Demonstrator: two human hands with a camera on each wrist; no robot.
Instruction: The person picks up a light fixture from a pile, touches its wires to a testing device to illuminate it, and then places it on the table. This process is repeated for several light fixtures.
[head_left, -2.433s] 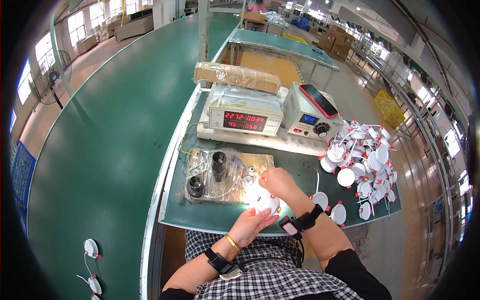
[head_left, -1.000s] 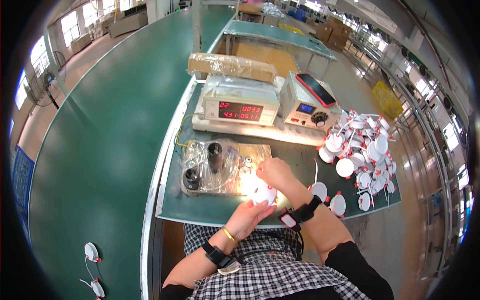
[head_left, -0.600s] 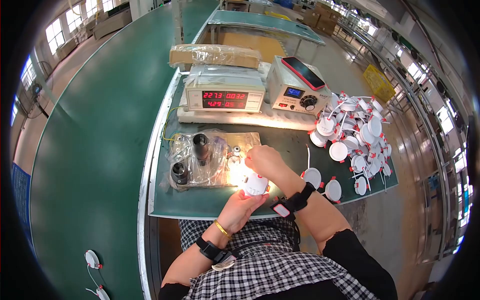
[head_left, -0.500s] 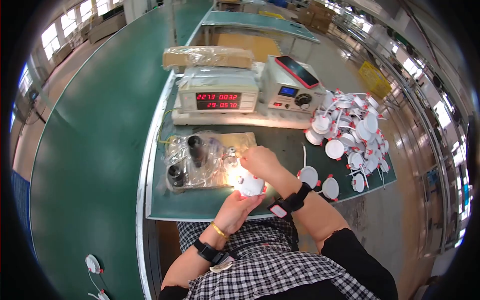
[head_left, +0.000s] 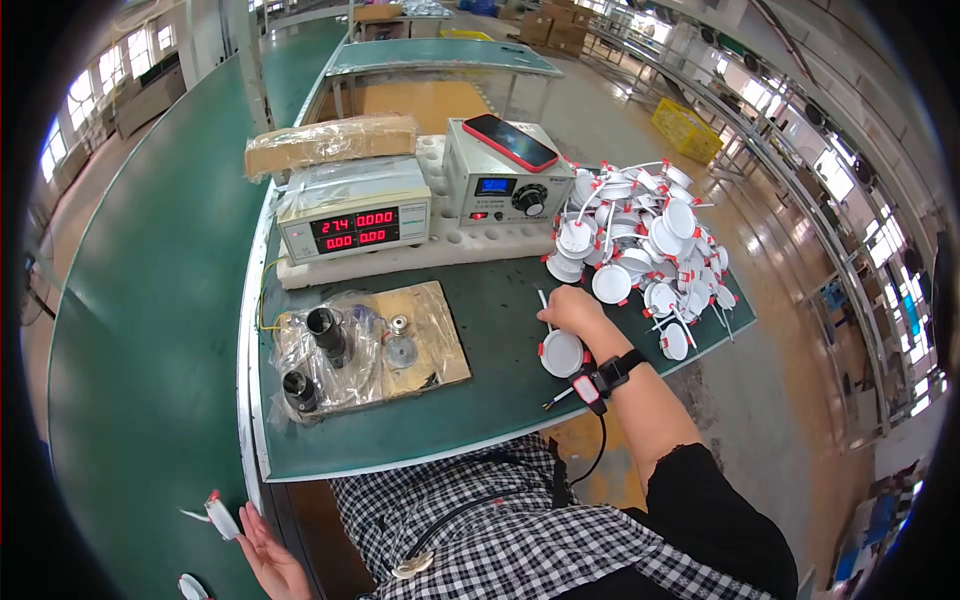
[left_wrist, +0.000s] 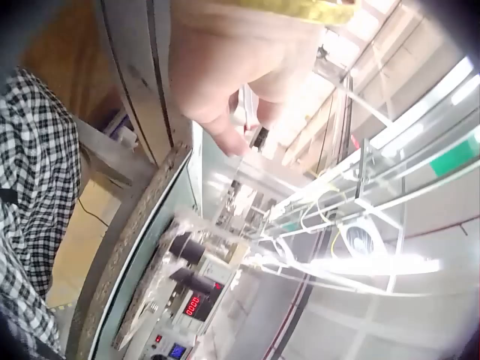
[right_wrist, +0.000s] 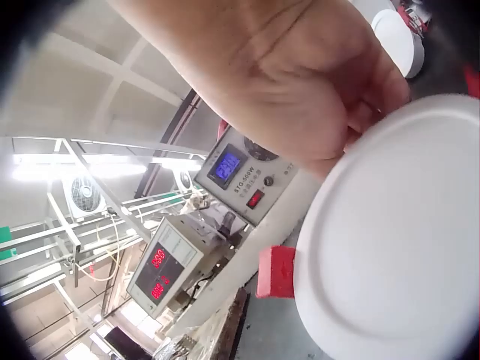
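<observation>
At the lower left of the head view, my left hand (head_left: pixel 270 555) is over the green belt, its fingers extended and the tips right at a white round downlight (head_left: pixel 222 518) tipped on its side. In the left wrist view the fingers (left_wrist: pixel 225 127) hang over the belt edge; the downlight is mostly hidden there. My right hand (head_left: pixel 580 312) pinches the white cable (head_left: pixel 544 306) of another downlight (head_left: pixel 562 353) at the bench's front right. This one's flat white face and a red clip (right_wrist: pixel 277 271) fill the right side of the right wrist view.
A heap of downlights (head_left: pixel 640 240) covers the bench's right end. Behind stand a meter (head_left: pixel 355 215) with red digits and a regulator box (head_left: pixel 510 180) carrying a phone (head_left: pixel 510 142). Black sockets (head_left: pixel 326 335) stand on a plastic-wrapped board (head_left: pixel 440 335). Another downlight (head_left: pixel 192 587) lies on the belt.
The lit downlight has left the board, and its glow is gone. My left hand has moved down left to the belt, my right hand rightward to a cable. Several meter digits now read zero.
</observation>
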